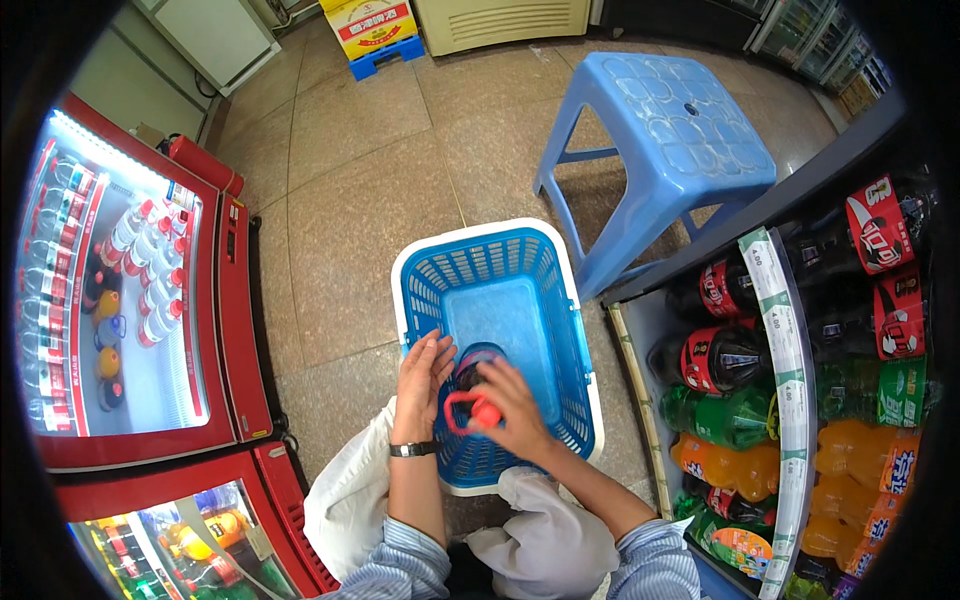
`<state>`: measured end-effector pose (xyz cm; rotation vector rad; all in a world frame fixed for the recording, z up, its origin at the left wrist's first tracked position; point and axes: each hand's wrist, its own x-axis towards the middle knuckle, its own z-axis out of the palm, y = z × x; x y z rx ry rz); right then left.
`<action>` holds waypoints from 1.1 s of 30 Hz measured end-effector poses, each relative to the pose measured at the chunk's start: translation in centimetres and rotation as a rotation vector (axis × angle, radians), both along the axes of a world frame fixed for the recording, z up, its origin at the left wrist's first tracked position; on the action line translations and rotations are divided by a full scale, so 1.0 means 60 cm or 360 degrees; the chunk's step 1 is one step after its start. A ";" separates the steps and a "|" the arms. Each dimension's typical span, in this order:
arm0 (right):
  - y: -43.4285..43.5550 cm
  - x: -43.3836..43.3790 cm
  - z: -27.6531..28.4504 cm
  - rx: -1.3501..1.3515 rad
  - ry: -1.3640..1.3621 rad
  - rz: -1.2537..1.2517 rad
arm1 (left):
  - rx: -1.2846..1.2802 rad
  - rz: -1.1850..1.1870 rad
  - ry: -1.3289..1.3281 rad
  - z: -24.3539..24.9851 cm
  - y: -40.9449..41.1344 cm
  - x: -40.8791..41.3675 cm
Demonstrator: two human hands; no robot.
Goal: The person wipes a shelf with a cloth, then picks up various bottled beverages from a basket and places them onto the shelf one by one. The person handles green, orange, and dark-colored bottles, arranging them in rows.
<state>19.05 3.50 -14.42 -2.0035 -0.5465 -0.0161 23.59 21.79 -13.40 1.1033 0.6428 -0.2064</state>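
In front of me stands a blue plastic shopping basket [495,300] with a white rim. A dark bottle [480,356] with a red cap [487,412] and a red loop handle [452,414] is at its near left part, cap end towards me. My right hand [517,416] is on the bottle near the cap, its fingers curled along the side and blurred. The hand covers much of the bottle. My left hand [426,382], with a dark band at the wrist, is empty beside the basket's left wall, palm turned towards the bottle.
To the right, a shelf [784,390] holds several large soft-drink bottles lying on their sides. A blue plastic stool [675,120] stands beyond the basket. Red lit drink coolers [244,315] line the left side. At the back, a yellow carton [371,30] sits on a blue stand [386,56].
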 end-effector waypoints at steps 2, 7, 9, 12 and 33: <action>-0.007 0.036 0.000 0.0094 0.0075 -0.0225 | 0.0197 -0.0116 0.0033 -0.022 -0.008 -0.001; -0.014 0.101 0.002 0.0048 0.0141 -0.0309 | 0.0364 -0.0314 -0.0114 -0.061 -0.061 -0.013; -0.004 0.111 0.000 -0.0049 0.0096 -0.0306 | 0.0235 -0.0211 -0.0113 -0.065 -0.068 -0.016; 0.019 0.120 -0.008 0.0011 0.0080 -0.0279 | 0.0110 -0.0072 -0.0148 -0.067 -0.065 -0.016; -0.112 0.089 0.220 0.1301 0.0239 -0.0804 | -0.0623 -0.0120 0.0308 -0.051 -0.071 -0.017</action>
